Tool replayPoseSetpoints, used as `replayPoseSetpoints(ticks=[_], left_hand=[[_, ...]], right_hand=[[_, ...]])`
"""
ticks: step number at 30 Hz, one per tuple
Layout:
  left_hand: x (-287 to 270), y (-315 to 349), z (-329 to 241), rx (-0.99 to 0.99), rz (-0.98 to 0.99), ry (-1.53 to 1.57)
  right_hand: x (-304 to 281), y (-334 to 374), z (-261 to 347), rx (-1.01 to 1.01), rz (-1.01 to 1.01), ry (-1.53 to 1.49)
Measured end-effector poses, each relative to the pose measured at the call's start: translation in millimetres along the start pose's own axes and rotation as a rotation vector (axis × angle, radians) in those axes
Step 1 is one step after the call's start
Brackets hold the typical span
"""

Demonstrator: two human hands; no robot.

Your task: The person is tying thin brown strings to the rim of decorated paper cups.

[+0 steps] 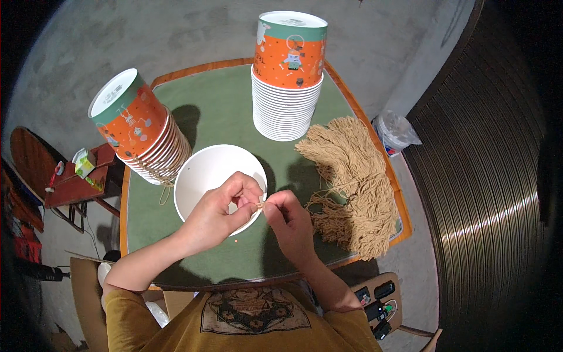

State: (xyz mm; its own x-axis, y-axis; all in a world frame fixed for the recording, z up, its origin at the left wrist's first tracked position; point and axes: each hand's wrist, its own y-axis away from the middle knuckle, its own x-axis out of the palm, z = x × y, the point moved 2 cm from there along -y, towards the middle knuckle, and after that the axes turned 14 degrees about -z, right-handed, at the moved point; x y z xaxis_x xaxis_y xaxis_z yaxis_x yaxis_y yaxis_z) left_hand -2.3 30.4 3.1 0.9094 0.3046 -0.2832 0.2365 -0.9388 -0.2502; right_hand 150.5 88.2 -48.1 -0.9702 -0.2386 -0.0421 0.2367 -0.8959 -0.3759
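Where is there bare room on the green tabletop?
Widest between left stack and right stack, beyond the white bucket; smaller between left stack and left forearm. Crowded: right side, under twine; centre, around left hand and right hand.

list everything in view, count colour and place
table: 1, green, orange edging, centre
open bucket: 1, white, table's middle
bucket stacks: 2, orange, green, white, upside down, table's left and far side
cord heap: 1, tan, table's right
tub: 1, white, floor, right
shutter: 1, metallic, far right
wall: 1, grey, behind
bench: 1, reddish brown, left
packet: 1, green-white, on bench
round board: 1, brown, far left
box: 1, brown, lower left
stool: 1, brown, lower right
small items: several, black, on stool
cord piece: 1, tan, near open bucket's rim
left hand: 1, bare, over open bucket
right hand: 1, bare, open bucket's right
shirt: 1, mustard, lower edge
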Motion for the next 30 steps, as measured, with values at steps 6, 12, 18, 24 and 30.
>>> replayPoseSetpoints(ticks=[6,12,18,24,30], left_hand=[[-1,-2,1,-0.025,0.014,0.035],[-1,-5,5,-0.090,0.053,0.104],[0,-6,6,-0.104,0.078,0.156],[1,-2,-1,0.014,0.037,-0.016],[3,0,-8,0.137,0.032,-0.175]], right_hand=[[0,1,-12,0.129,0.052,-0.112],[-1,3,0,-0.048,-0.036,0.024],[-4,0,2,-0.388,-0.056,0.235],[-3,-3,5,-0.641,-0.106,0.402],[-4,-5,0,-0.520,-0.047,0.314]])
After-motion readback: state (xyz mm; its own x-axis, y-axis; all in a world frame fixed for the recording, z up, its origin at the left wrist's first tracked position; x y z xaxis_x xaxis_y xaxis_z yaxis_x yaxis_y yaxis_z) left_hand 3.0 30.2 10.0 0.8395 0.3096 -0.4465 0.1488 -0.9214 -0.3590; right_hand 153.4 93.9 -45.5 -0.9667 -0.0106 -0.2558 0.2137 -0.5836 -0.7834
